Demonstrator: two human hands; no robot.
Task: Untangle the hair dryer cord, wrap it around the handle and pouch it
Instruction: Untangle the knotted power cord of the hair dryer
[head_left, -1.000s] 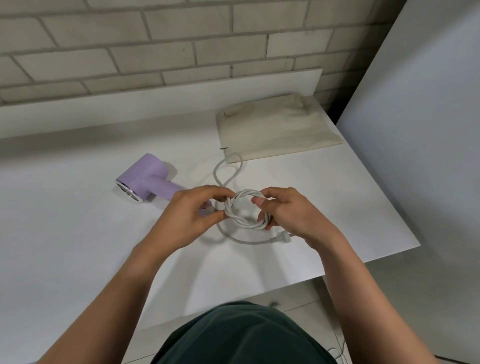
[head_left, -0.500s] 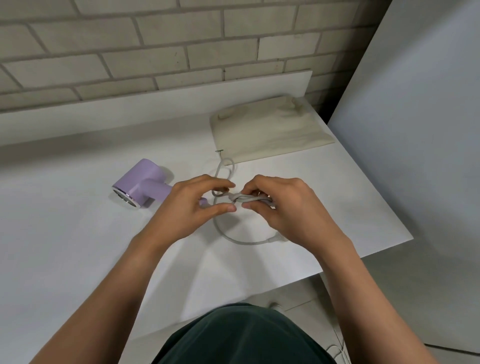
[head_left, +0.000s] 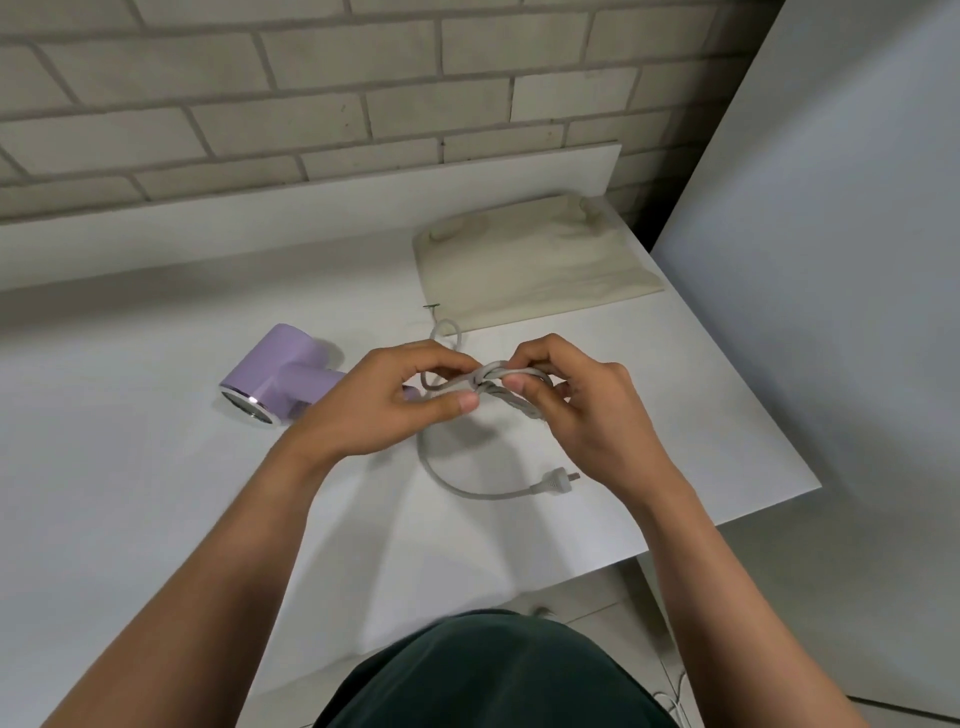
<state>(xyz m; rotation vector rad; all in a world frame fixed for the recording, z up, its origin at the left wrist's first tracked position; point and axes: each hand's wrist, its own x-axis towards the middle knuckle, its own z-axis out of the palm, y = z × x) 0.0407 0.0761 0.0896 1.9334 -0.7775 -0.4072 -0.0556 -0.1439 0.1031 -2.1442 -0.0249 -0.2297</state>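
A lilac hair dryer (head_left: 278, 371) lies on its side on the white table (head_left: 156, 493), nozzle toward the front left. Its grey cord (head_left: 441, 467) is bunched in a twisted knot between my hands, just above the table. My left hand (head_left: 384, 410) pinches the knot's left side between thumb and fingers and hides the dryer's handle end. My right hand (head_left: 576, 405) grips the knot's right side. A loose length curves down to the plug (head_left: 558, 480), which lies flat on the table. A beige cloth pouch (head_left: 530, 265) lies flat behind the hands.
A brick wall (head_left: 311, 93) with a white ledge runs behind the table. A large white panel (head_left: 831, 260) stands to the right, close to the table's right edge. Floor tiles and a thin white cable (head_left: 670, 701) show below the front edge.
The cord ring was held open and round a second ago; both hands have since squeezed and turned it into a flattened bunch. The plug now lies clear of my right hand.
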